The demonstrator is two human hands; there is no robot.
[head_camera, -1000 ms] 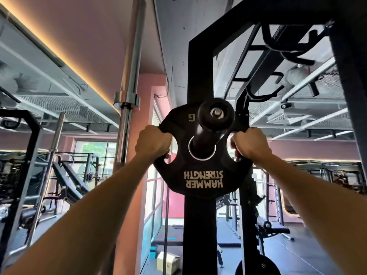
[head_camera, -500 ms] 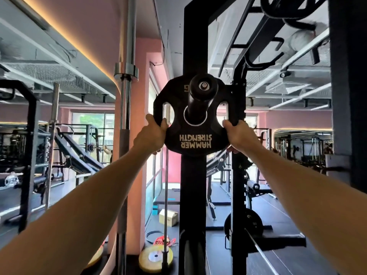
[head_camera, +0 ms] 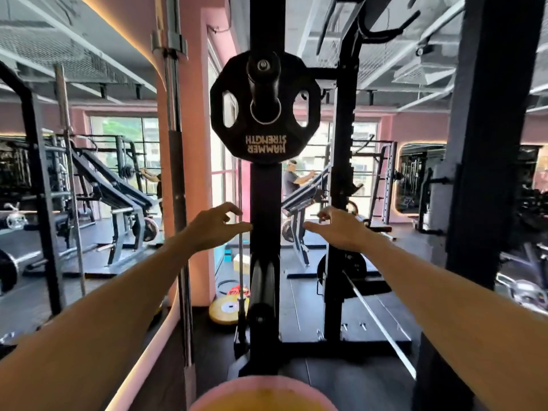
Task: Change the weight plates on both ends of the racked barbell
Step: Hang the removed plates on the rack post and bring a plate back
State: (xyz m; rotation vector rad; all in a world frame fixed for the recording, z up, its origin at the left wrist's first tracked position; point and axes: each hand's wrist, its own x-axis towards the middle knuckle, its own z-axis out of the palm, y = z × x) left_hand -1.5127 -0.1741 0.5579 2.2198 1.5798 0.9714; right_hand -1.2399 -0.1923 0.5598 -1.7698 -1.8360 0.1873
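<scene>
Fingers (head_camera: 229, 210) on my left hand (head_camera: 212, 228) are loosely spread and grip nothing; those on my right hand (head_camera: 341, 228) are spread and empty too; both hands hover either side of the black steel rack upright (head_camera: 265, 203), near it but apart from it; I see the black twelve-sided weight plate with two grip holes and upside-down pale lettering (head_camera: 265, 114) hanging well above them on a black storage peg (head_camera: 264, 81) of that upright; left of it stands a chrome barbell (head_camera: 175, 120) on end; beyond, on the dark floor (head_camera: 299, 295), lies a flat yellow plate (head_camera: 226, 308).
</scene>
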